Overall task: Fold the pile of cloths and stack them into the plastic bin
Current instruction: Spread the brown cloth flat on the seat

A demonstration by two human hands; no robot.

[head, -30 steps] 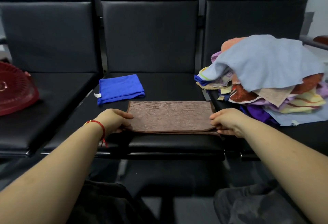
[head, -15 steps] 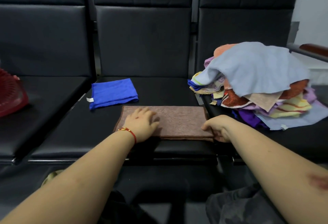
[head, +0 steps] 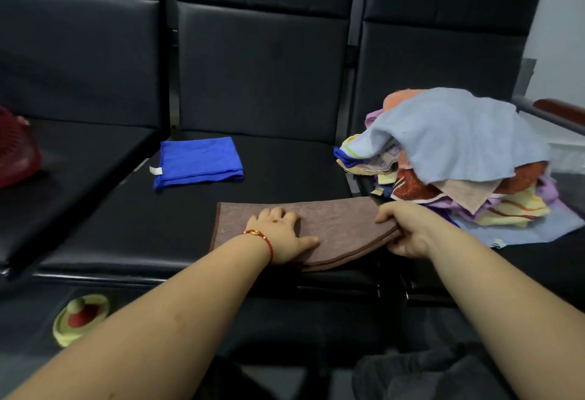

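Half a second earlier the brown cloth (head: 319,228) lay flat on the seat; now its right end was lifted, so the next fold had probably begun. Left hand (head: 280,235) pressed flat, fingers spread, on its middle. Right hand (head: 408,230) pinched that raised edge, the unfolded pile (head: 456,159) just beyond it.

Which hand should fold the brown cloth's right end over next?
Probably the right hand: it already grips the right end of the brown terry cloth, slightly lifted, while the left hand lies flat on the middle.
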